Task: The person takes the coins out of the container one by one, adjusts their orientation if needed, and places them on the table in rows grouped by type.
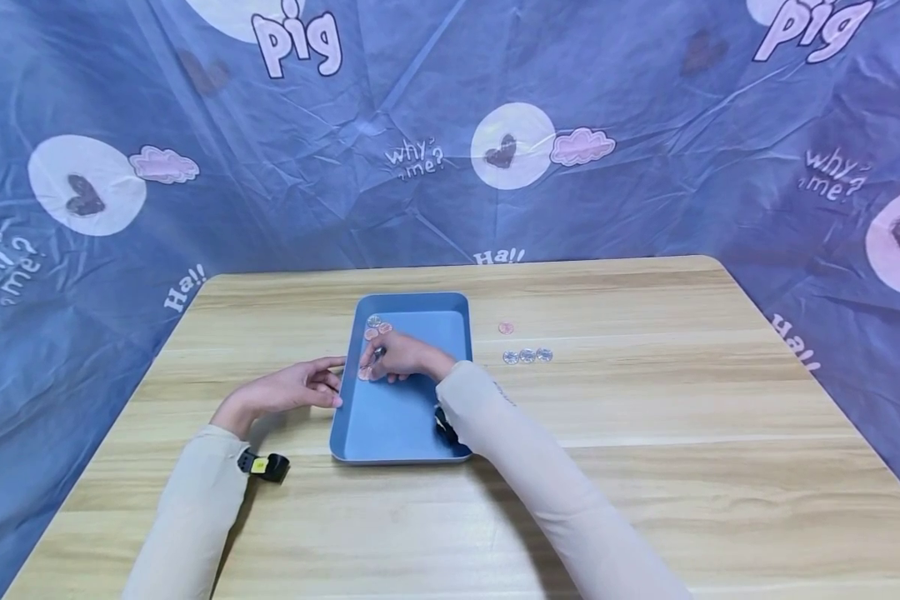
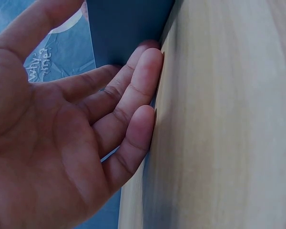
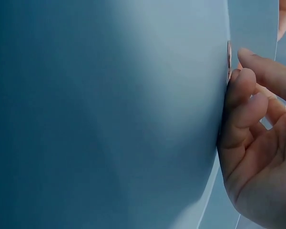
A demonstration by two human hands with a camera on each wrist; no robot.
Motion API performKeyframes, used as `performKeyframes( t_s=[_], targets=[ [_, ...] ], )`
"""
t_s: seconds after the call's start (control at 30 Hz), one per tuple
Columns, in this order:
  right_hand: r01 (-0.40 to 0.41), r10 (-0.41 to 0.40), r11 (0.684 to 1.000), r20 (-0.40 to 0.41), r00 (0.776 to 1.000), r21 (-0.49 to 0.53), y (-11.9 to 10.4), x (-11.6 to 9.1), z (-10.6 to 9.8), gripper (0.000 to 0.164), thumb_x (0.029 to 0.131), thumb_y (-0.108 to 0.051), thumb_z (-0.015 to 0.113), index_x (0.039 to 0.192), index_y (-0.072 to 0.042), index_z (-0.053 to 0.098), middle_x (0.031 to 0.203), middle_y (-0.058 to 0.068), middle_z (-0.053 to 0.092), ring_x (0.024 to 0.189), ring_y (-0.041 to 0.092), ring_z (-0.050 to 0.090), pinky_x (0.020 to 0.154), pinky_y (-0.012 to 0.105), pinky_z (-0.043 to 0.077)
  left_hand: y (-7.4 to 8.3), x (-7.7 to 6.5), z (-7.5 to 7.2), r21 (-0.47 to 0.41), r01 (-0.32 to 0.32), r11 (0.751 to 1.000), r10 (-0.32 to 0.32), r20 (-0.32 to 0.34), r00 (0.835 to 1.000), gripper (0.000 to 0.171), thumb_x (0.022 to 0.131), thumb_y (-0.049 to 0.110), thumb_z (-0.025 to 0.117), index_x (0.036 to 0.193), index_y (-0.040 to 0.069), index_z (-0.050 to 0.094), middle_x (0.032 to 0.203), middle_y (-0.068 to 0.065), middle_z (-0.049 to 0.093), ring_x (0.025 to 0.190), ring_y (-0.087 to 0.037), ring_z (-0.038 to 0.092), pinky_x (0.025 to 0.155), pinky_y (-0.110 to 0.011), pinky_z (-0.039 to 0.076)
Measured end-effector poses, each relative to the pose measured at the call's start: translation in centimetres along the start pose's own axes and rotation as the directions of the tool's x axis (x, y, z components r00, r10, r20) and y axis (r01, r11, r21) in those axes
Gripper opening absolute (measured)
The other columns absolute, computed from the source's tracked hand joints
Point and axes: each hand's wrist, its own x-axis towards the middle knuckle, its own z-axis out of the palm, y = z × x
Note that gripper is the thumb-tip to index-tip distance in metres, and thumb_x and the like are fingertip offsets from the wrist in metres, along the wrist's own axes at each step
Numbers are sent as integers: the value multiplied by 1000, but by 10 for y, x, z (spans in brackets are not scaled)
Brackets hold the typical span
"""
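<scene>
Closest to me, two pale sleeves reach in over the wooden table, a black wrist device strapped to the left one. Between them lies a blue tray, longer away from the person than across. At its 9 o'clock, the left hand rests with loosely bent, slightly spread fingers, some of the tips touching the tray's outer wall and the others down by the tabletop. The right hand reaches inside, toward the tray's 10 o'clock; its fingers are bent and close together at a flat copper-coloured disc on the tray floor, and whether they pinch it I cannot tell. A small dark spot shows among those fingers, too blurred to name. Just beyond, at the tray's 11 o'clock corner, two coppery discs and a silvery disc lie bunched together. Outside the tray, toward 3 o'clock, three silvery discs sit in a row, with a lone pinkish disc at their 11 o'clock. Behind everything, toward 12 o'clock, hangs a printed blue curtain.
</scene>
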Motion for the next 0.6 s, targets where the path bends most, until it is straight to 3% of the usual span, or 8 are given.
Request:
performKeyframes(
  t_s=[0.33, 0.6],
  targets=[
    [-6, 6, 998, 0, 1000, -66, -5, 0, 2, 21, 90, -10, 67, 111, -11, 68, 91, 1, 60, 54, 9, 48, 49, 20, 40, 0, 0, -1, -6, -8, 1000, 8, 5, 1000, 83, 91, 14, 66, 150, -8, 13, 112, -15, 54, 90, -7, 57, 83, -18, 46],
    [-16, 15, 996, -13, 1000, -89, -6, 1, 4, 22, 89, -8, 68, 111, -10, 68, 92, 1, 60, 53, 9, 46, 49, 21, 40, -1, -1, -2, -1, -8, 1000, 8, 11, 1000, 84, 91, 15, 66, 150, -9, 12, 111, -15, 54, 90, -7, 57, 83, -19, 46]
  ],
)
